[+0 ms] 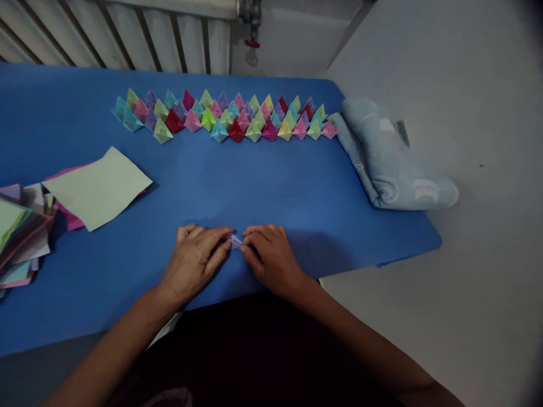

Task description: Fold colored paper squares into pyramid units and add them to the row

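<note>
A small folded piece of pale purple paper (235, 241) is pinched between my two hands, low over the front of the blue table. My left hand (195, 257) grips its left end between thumb and forefinger. On the right end, the thumb and fingertips of my right hand (270, 255) are closed the same way. Much of the paper is hidden by my fingers. Beyond my hands stand rows of small folded paper shapes (253, 131) in green, pink, red, blue, purple and yellow, each with a pointed top.
Square sheets, a pale green one (99, 189) on top, lie to the left of my hands. Farther left is a pile of coloured paper (25, 237). A folded light blue cloth (390, 164) rests at the table's right end by the wall. Behind the blue table (271, 181) is a radiator (161, 39).
</note>
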`<state>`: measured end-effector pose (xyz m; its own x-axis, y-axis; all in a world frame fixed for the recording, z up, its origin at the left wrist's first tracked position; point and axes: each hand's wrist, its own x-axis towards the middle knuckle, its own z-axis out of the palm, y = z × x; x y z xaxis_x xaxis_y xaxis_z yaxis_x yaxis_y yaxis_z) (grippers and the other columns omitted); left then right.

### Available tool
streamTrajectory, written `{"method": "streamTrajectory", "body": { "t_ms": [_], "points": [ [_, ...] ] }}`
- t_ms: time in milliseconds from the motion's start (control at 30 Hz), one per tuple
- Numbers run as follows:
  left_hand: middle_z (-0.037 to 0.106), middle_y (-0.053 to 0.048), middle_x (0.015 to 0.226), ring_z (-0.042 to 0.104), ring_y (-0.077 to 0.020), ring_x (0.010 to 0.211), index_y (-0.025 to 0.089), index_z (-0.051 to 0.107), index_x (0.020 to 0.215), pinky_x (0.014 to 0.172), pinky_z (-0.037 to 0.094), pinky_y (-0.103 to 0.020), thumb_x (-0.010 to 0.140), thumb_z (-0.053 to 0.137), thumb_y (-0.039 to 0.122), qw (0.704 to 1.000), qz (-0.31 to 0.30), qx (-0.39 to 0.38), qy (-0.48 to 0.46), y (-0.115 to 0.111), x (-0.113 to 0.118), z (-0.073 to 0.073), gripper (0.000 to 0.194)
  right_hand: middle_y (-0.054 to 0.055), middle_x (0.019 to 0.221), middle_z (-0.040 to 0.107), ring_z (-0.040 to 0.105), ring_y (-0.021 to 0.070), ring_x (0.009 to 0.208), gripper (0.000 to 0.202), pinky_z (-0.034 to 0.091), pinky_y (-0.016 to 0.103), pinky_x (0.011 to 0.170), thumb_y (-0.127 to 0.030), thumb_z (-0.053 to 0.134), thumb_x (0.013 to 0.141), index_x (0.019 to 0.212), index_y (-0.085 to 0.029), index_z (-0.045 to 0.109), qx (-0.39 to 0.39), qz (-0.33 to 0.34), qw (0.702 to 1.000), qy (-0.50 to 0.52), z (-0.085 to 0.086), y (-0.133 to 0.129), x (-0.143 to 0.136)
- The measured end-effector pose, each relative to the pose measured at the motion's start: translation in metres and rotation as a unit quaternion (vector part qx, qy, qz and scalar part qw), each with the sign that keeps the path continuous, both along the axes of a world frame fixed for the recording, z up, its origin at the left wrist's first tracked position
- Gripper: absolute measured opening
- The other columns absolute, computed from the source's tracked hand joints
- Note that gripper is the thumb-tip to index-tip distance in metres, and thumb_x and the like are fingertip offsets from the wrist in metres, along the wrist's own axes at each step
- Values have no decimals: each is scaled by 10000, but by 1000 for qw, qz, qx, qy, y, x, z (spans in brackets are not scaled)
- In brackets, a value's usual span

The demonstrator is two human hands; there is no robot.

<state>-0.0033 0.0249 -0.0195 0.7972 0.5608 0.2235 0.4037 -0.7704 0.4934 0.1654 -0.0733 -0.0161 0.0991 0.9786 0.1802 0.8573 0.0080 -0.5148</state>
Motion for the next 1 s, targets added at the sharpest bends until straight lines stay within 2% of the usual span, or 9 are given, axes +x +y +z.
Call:
{"method": "streamTrajectory", "body": {
  "t_ms": [233, 500, 1000],
  "points": [
    [742, -14, 994, 640, -189, 831, 232, 616, 1099, 869, 386, -388, 975, 473, 327, 1000, 24, 4, -8, 2, 6, -1, 211, 71, 1074, 691, 588, 213, 954, 129, 384, 361, 842, -218, 505, 930, 864, -190, 613, 1, -10, 1000, -7, -1, 2, -1],
    [739, -34, 923, 650, -195, 826, 202, 615, 1114, 873, 406, -395, 974, 474, 347, 999, 52, 6, 3, 1, 11, -3, 246, 92, 1043, 688, 579, 231, 934, 130, 392, 365, 822, -222, 492, 915, 877, -181, 609, -21, -23, 999, -36, -1, 6, -3],
    [715, -41, 889, 654, -202, 833, 197, 580, 1127, 835, 418, -392, 966, 495, 331, 998, 49, 39, -9, 2, 13, -8, 226, 93, 1031, 672, 560, 231, 950, 110, 380, 367, 828, -214, 490, 912, 863, -190, 585, -38, -26, 999, -26, 1, 8, -5]
  ]
}}
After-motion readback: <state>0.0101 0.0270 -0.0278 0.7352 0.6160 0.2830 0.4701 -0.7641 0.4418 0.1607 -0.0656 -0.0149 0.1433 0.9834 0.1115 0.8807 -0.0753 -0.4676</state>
